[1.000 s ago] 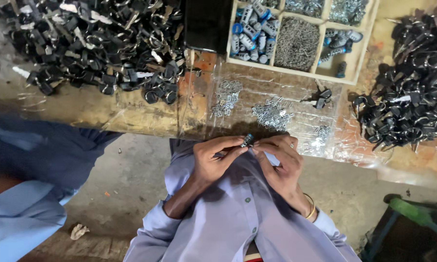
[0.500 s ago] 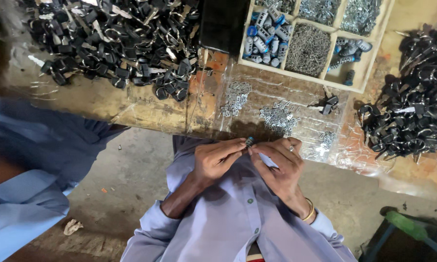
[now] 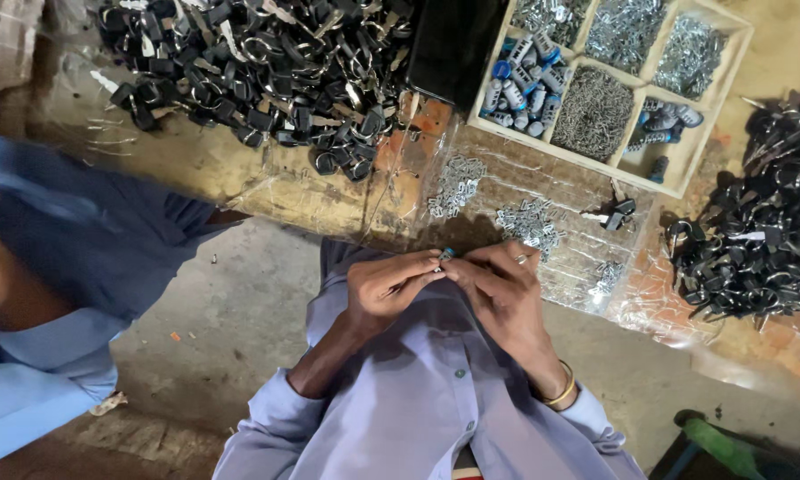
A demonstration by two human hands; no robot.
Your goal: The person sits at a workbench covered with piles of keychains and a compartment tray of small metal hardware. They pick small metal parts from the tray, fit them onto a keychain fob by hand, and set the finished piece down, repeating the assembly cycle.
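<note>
Ahead of our left hand [image 3: 389, 286] and right hand [image 3: 500, 289], the bench edge [image 3: 267, 191] is open only in narrow lanes between the two small heaps of silver bits [image 3: 456, 185], while the divided wooden tray [image 3: 609, 93] blocks the way straight beyond them. A big pile of black key parts [image 3: 258, 62] walls the far left and another black pile [image 3: 760, 236] crowds the right. To our left, another person's blue sleeve [image 3: 71, 267] closes that side; the bare floor [image 3: 240, 329] between stays passable.
</note>
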